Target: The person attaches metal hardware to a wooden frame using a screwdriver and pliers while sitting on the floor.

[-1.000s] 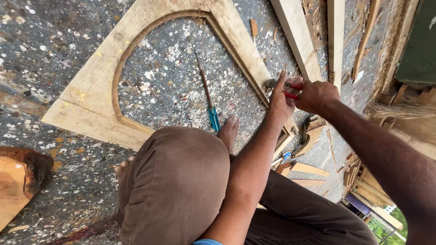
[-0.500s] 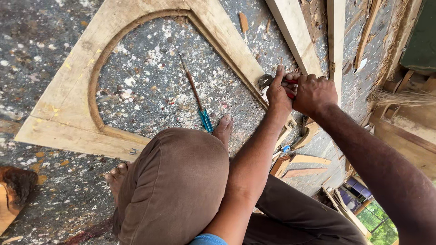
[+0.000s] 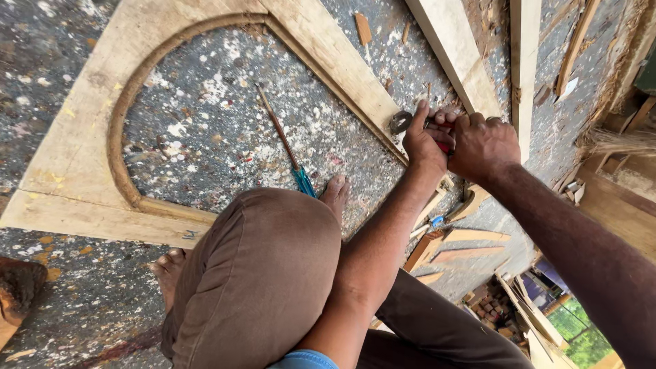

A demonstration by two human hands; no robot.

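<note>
Left hand: your left hand sits right of centre in the upper frame, fingers curled and its grip closed on the small round metal tool, index finger stretched up along it.
Right hand: your right hand is just beside the left, touching it, its grip clamped on the tool's red handle, which peeps out between the two hands.
Tool: its dark round head rests against the lower right end of the arched wooden frame; what kind of tool it is you cannot tell, since the hands hide most of it.
Frame: it lies flat on the paint-speckled floor, filling the upper left and centre of the picture, with a carved groove running along its inner curve.
Step in hand: you seem to be working the frame's edge near its right foot, both hands steadying the tool.
Next move: it likely calls for firm two-handed pressure and a steady line along the wood, fingers kept off the head.
Nearby: a screwdriver with a blue-green handle lies inside the arch, near your bare foot; your bent knee fills the lower centre.
</note>
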